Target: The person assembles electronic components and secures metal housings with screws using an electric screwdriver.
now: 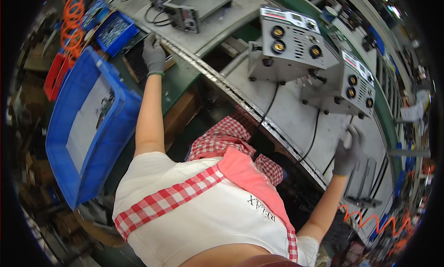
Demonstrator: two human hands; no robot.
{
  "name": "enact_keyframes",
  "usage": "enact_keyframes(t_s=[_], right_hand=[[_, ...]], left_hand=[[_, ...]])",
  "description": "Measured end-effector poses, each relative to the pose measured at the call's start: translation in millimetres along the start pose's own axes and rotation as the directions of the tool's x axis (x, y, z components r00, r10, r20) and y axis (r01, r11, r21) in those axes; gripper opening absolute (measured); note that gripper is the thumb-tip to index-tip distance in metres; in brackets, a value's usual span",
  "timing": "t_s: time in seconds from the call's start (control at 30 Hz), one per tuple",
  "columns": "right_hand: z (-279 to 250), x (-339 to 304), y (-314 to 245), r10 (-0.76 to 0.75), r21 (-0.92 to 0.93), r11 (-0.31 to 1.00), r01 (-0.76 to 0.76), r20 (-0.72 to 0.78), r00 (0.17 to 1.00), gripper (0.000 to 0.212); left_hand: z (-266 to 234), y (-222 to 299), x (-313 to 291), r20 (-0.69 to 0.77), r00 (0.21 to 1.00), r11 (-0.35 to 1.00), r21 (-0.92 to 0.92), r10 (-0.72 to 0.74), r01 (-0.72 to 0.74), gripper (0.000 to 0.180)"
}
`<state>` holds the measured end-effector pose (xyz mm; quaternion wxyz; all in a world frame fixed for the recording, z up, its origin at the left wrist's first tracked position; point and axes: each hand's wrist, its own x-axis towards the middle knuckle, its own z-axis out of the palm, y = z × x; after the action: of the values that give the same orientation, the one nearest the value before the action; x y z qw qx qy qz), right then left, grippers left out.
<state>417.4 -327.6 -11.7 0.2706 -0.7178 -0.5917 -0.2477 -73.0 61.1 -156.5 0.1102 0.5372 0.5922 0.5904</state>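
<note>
My left hand (153,56), in a grey glove, reaches over a dark shallow tray (135,61) at the bench edge. Its fingers are drawn together, and whatever they pinch is too small to make out. A small blue bin of metal screws (114,32) lies just left of it. My right hand (350,152), also gloved, is at the right with its fingers apart and nothing visible in it. Nearest to it is a grey metal machine housing (344,89) with round sockets on its front panel. A second such machine (291,45) stands farther back, to the left.
A large blue plastic tub (85,128) stands at my left. Farther back, an open metal chassis (199,10) with a panel sits on the bench. Grey metal plates (363,179) lie beside my right wrist. Orange coiled hoses (71,28) hang at left; black cables cross the bench.
</note>
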Motion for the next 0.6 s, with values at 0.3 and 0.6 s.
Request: enact_keyframes(t_s=[0.3,0.6], right_hand=[[58,104,-15,-0.617,-0.236,0.634,0.736,0.420,0.666,0.018],[16,117,42,-0.066,-0.469,0.738,0.485,0.665,0.744,0.015]], left_hand=[[76,235,-121,0.857,0.505,0.453,-0.492,0.103,0.743,0.038],[121,304,-141,0.571,0.781,0.873,-0.483,0.253,0.070,0.037]])
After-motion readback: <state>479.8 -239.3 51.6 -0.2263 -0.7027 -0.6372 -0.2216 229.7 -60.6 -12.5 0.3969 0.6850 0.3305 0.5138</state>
